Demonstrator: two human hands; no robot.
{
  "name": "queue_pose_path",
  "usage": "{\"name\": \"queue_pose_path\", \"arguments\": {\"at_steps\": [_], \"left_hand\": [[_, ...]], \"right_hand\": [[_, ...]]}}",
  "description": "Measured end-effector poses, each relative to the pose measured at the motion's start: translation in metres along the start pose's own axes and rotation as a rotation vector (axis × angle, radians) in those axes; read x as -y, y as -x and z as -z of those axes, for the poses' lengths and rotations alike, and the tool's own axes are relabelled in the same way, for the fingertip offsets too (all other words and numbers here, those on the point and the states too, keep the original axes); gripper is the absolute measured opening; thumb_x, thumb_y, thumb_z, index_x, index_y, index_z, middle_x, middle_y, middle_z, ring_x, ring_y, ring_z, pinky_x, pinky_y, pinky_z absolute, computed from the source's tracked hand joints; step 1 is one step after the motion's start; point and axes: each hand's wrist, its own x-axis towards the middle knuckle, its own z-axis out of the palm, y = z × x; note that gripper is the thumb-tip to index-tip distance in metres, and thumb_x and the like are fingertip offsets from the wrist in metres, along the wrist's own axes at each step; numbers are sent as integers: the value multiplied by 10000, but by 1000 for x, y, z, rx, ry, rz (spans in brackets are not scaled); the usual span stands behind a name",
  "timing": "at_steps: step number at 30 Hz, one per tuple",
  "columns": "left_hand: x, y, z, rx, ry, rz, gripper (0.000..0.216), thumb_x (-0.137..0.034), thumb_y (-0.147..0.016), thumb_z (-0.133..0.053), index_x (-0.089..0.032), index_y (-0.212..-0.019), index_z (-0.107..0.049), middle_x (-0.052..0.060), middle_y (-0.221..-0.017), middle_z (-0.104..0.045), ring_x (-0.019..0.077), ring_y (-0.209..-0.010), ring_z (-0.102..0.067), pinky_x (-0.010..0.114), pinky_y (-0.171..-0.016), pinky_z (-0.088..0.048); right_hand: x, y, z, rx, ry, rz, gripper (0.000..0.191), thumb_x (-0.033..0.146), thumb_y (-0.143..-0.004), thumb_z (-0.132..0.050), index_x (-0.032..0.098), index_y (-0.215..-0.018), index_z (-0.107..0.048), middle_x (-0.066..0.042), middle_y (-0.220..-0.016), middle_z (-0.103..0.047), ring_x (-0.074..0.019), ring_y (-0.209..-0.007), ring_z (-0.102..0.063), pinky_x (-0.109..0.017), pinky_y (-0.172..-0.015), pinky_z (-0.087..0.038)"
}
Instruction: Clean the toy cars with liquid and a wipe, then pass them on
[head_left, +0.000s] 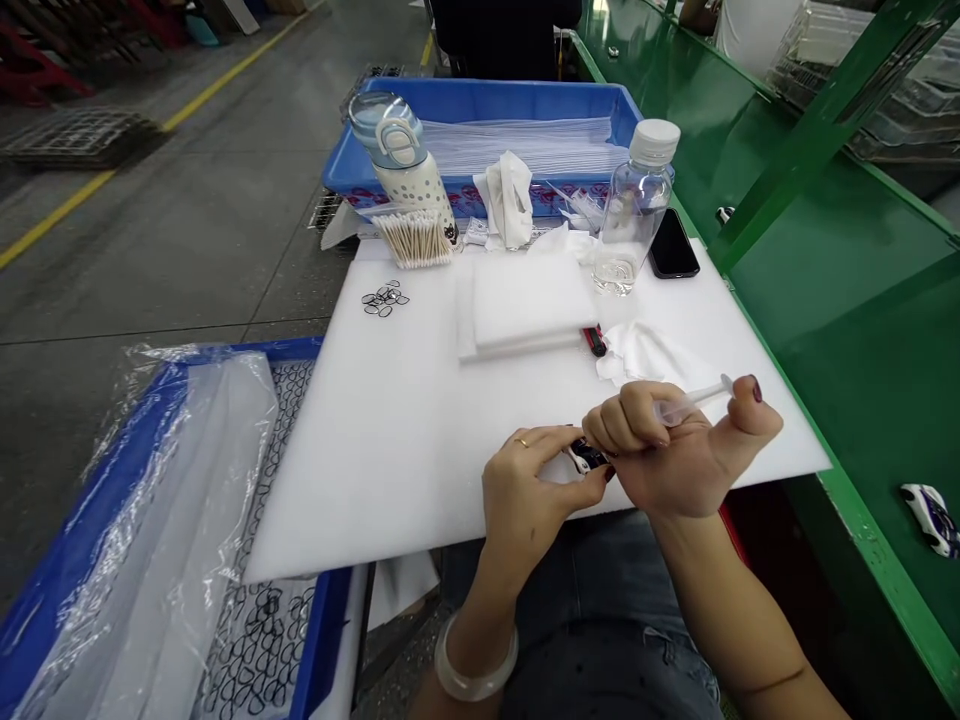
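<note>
My left hand (pixel 534 487) pinches a small black-and-white toy car (pixel 585 457) between thumb and fingers, low over the white foam board (pixel 390 450). Wrapped in the fingers of my right hand (pixel 675 450) is a clear plastic syringe (pixel 694 400), its plunger end pointing up and right beside my raised thumb. The syringe's front end is hidden behind my fist, close to the car. Past my right hand lies a crumpled white tissue (pixel 645 352), next to a small red-and-black object (pixel 595 340) partly under a stack of white foam sheets (pixel 529 300).
Cotton swabs (pixel 415 238), a tumbler (pixel 409 165), a clear bottle (pixel 634 215) and a phone (pixel 673 246) stand or lie at the back. Black rings (pixel 385 298) lie left. Blue bins (pixel 480 97) sit behind and left. A green conveyor (pixel 847 300) with toy cars (pixel 932 520) runs right.
</note>
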Motion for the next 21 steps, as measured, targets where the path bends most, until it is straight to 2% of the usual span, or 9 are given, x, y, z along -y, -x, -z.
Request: {"name": "queue_pose_path", "arguments": {"at_steps": [11,21], "left_hand": [[2,1,-1,-7,-19,-22,149,-214,-672,-770,-223,-817,-739,14,-906,-764,224,-865,-686,365,-798,-546],[2,2,-2,-20,-8,-29,200,-208,-665,-782,-229,-862,-754,5,-917,-766,211,-843,-675,359,-787,-545]], "right_hand": [[-1,3,-4,-21,33,16,620,771,-817,-324,236,-511,-258,50,-442,-153,-102,-427,-158,-285,-450,-187],[0,3,-5,-24,62,60,618,743,-818,-387,227,-502,-262,46,-441,-144,-102,-420,-180,-283,-447,-179]]}}
